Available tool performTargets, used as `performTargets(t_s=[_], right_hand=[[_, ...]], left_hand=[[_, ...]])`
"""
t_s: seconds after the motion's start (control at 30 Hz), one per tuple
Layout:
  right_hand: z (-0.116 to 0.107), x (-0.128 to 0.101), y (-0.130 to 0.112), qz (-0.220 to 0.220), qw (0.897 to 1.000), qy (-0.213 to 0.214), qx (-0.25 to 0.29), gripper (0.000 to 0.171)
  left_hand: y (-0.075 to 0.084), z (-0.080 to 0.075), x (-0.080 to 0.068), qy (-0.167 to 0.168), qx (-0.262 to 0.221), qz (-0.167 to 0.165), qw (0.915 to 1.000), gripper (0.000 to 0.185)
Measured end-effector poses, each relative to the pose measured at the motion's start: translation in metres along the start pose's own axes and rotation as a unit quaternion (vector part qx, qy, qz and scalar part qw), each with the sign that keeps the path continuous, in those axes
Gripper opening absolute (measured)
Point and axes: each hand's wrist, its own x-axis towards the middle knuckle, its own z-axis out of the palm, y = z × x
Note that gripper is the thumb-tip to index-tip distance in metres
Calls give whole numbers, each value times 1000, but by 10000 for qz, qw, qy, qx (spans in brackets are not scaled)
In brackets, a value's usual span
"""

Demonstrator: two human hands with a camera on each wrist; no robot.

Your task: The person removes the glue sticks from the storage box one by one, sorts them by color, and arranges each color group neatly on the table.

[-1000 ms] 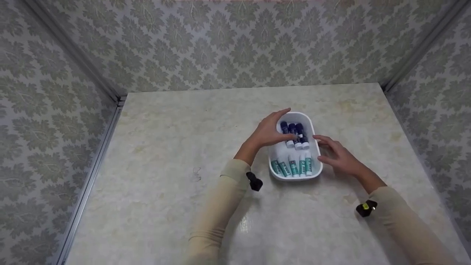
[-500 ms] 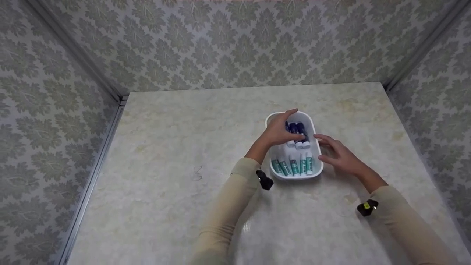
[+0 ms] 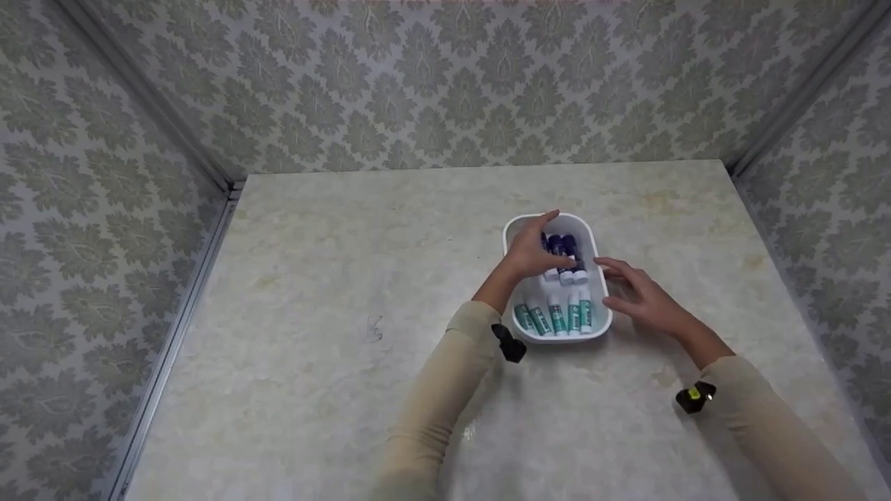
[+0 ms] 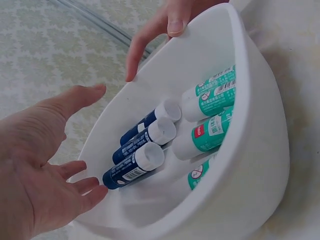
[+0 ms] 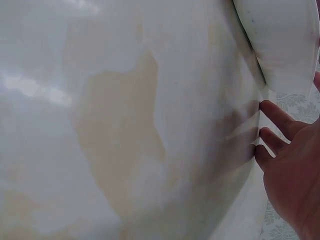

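A white plastic box (image 3: pixel 560 339) with rounded corners stands on the table, right of centre in the head view. At its far end lie three dark blue glue sticks (image 4: pixel 135 165) with white caps. Several green and white glue sticks (image 3: pixel 555 316) lie side by side at the near end. My left hand (image 3: pixel 529 252) is over the box's left side, thumb and fingers spread apart; in the left wrist view its fingertips are right beside the nearest blue stick. My right hand (image 3: pixel 647 300) touches the box's right rim with thumb and forefinger, its other fingers (image 5: pixel 274 140) lower, near the table.
The pale marbled table (image 3: pixel 334 278) extends around the box, widest on the left. Patterned walls (image 3: pixel 452 83) enclose its back and both sides. A metal rail (image 3: pixel 170 334) runs along the left edge. A black wrist device (image 3: pixel 510 343) sits at my left sleeve.
My left hand has moved right, farther over the box and the blue glue sticks, then stayed almost still. The right hand keeps its place at the rim.
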Motion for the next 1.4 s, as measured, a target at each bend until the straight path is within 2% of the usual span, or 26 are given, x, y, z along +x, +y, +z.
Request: performTargets(t_s=[0.2,0.37,0.5,0.73,0.87,1.0,1.27,1.4], right_hand=[[2,0,-2,235,9997,20,-97,77],[0,-1,0,142,9999,27,-53,75],[-1,1,2,-35,10000,36,13,73],[-3,3,0,-75,9999,-9,132,73],[-3,3,-1,-61,9998,-26,163,73],[-3,5,0,-133,9998,20,121,72],[1,1,1,247,9996,46,-122,75],[3,1,0,250,9996,42,-120,76]], left_hand=[[-7,7,9,-24,126,-153,9998,101],[-10,12,15,51,320,-357,9988,103],[-7,10,13,27,421,-481,9980,104],[-1,3,7,-53,670,-418,9969,103],[-1,2,7,-105,772,-335,9964,103],[-1,3,6,-93,904,-386,9951,106],[-2,8,5,-8,981,-574,9935,109],[-1,10,4,33,988,-686,9927,112]])
